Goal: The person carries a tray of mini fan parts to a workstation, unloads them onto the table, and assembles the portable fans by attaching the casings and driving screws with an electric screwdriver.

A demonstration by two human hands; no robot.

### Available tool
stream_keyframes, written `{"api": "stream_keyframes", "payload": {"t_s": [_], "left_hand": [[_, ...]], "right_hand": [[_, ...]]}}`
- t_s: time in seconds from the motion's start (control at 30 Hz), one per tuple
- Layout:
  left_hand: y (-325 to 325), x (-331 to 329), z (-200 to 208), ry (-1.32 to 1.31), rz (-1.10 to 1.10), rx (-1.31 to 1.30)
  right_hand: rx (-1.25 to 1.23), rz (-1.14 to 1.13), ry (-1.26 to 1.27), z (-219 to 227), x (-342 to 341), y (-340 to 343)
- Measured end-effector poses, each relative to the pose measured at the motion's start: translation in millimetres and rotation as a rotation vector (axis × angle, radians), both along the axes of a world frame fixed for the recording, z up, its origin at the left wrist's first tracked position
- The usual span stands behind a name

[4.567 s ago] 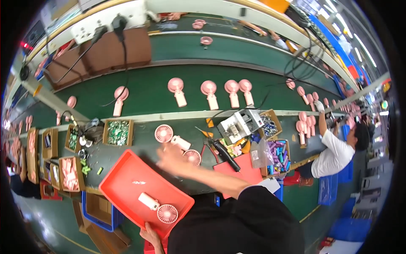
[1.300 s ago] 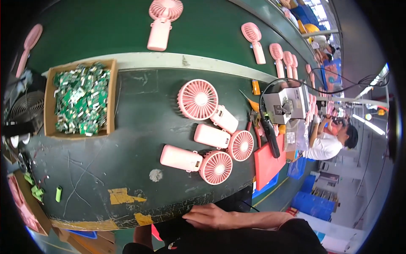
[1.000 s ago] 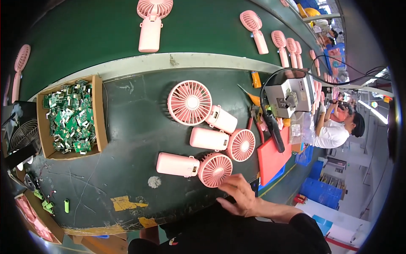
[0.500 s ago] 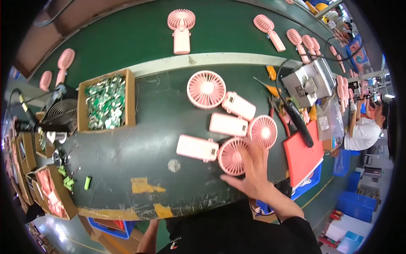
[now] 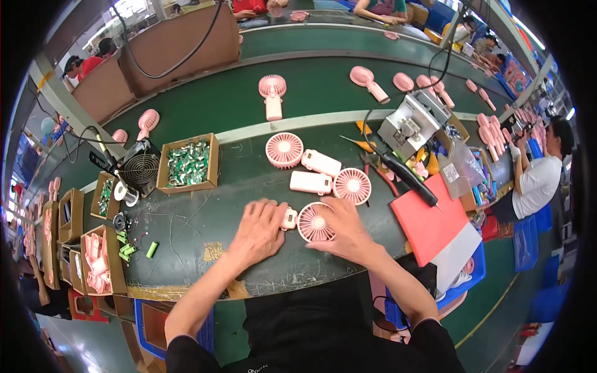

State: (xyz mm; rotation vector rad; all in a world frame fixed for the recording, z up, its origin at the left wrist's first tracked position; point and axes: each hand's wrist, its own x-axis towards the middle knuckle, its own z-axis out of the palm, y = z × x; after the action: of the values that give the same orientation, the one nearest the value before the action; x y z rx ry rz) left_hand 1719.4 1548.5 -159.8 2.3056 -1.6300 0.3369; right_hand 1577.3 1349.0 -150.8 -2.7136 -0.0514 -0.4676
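Head view: both hands' fingers closed on a pink fan (image 5: 313,222), apparently gripping; two more fans (image 5: 333,182) just behind.

Carton (image 5: 186,163): open, brown, green parts inside, ten o'clock of the hands.
Bag (image 5: 457,171): clear, white label, three o'clock.

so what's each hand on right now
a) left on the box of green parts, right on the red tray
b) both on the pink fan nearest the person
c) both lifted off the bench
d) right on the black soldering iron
b: the left hand covers the handle and the right hand cups the round head of the nearest pink fan, lying flat on the dark bench.
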Motion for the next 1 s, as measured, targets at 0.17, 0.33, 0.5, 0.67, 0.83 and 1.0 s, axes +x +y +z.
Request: {"api": "stream_keyframes", "payload": {"t_s": [0.17, 0.33, 0.5, 0.67, 0.83, 1.0], "left_hand": [[-4.2, 13.9, -18.1, 0.534, 0.07, -0.151], [-31.4, 8.6, -13.0, 1.561, 0.252, -0.622], [-38.9, 18.0, -14.6, 1.586, 0.159, -0.713], [-58.3, 13.6, -16.3, 1.764, 0.111, -0.795], [-65.7, 3.0, -12.0, 1.512, 0.226, -0.538], [-56.1, -0.1, -8.9, 1.359, 0.138, -0.502]], "right_hand": [[-0.006, -0.381, -0.052, 10.8, -10.8, -60.9], [-0.058, -0.237, -0.003, -14.2, 34.3, -60.4], [-0.063, -0.118, 0.004, -13.2, 72.9, -43.0], [0.379, -0.073, -0.05, -11.1, 97.4, -52.1], [1.252, 0.033, -0.132, 11.1, 108.4, -64.7], [1.252, -0.034, -0.053, -5.4, 95.9, -63.6]]}}
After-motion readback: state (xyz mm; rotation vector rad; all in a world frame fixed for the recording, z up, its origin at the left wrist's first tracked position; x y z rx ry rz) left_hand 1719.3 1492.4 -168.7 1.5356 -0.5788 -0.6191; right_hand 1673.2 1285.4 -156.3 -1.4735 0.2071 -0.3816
